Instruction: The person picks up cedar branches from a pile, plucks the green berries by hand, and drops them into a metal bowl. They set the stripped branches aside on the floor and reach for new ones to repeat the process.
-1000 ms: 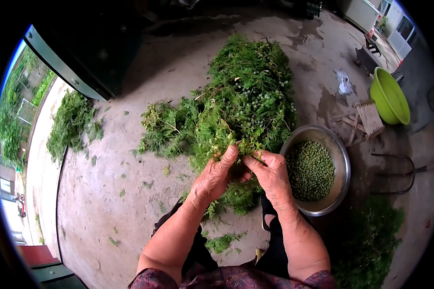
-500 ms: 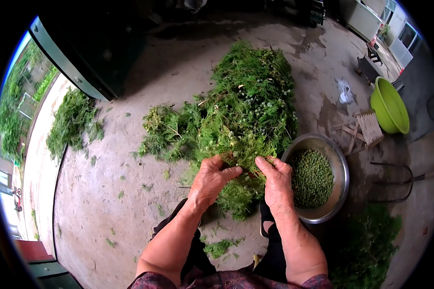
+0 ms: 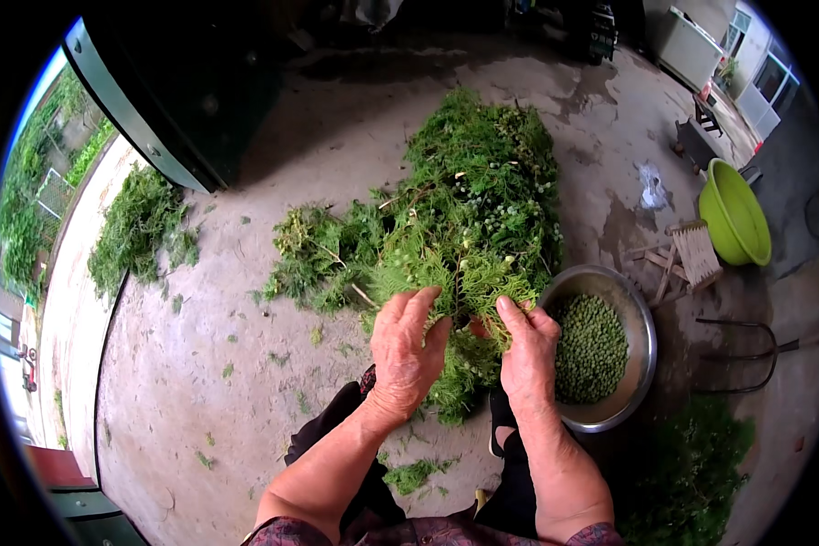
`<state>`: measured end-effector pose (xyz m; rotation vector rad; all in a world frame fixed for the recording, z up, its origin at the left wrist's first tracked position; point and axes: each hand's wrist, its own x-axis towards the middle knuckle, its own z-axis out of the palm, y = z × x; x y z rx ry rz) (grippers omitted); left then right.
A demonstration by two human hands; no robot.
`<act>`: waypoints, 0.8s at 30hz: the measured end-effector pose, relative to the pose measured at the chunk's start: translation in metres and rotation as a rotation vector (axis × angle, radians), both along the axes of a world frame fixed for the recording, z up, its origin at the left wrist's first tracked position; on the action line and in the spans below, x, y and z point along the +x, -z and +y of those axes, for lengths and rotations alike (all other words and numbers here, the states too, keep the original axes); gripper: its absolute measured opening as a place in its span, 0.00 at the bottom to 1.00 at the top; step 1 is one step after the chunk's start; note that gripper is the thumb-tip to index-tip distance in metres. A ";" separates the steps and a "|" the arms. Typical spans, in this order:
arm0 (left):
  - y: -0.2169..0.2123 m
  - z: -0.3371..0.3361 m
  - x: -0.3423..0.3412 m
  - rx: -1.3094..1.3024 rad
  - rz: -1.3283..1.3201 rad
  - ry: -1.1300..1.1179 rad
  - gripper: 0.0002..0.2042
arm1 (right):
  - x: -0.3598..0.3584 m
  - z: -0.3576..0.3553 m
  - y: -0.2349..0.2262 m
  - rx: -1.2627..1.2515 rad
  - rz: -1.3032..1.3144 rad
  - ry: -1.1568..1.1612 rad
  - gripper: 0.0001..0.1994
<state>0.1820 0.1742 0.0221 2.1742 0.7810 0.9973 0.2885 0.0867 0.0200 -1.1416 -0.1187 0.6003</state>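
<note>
Leafy sprig (image 3: 484, 289) is sitting between the two hands, just beyond the fingertips, above the near end of the big green pile (image 3: 496, 168). Right hand (image 3: 530, 355) is pinching the sprig's right edge, thumb on top, fingers mostly hidden. Left hand (image 3: 404, 355) is holding thumb and forefinger spread apart at the left side, nothing visibly gripped between; its lower fingers are hiding, so can't tell about contact there.

Handling, judging by looks: sprig is probably weighing next to nothing; fronds are looking soft and bendy, likely giving under a light pinch and tearing if pulled at the tips. The thin brownish stem in the middle is seeming stiffer, so it's offering the better hold, low down where the fronds are joining. Fronds are overlapping the pile, so snagging is possible.

Small green berries (image 3: 591, 350) are filling the metal basin (image 3: 649, 350), just right of the right hand on the concrete floor (image 3: 237, 364); they're looking firm, round and likely rolly, so cupping is suiting them better than pinching.
</note>
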 end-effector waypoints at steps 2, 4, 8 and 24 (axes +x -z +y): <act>0.002 -0.004 0.002 0.128 0.120 0.039 0.18 | -0.007 0.004 -0.009 -0.017 0.009 0.041 0.04; 0.011 -0.003 0.003 0.177 0.168 0.095 0.23 | -0.009 0.001 -0.011 -0.074 -0.088 0.024 0.06; 0.019 -0.003 0.008 0.205 0.170 0.177 0.24 | -0.017 0.000 -0.020 -0.200 -0.334 0.020 0.13; 0.009 0.013 0.009 -1.284 -0.549 0.175 0.06 | -0.010 0.005 -0.022 -0.110 -0.553 -0.076 0.06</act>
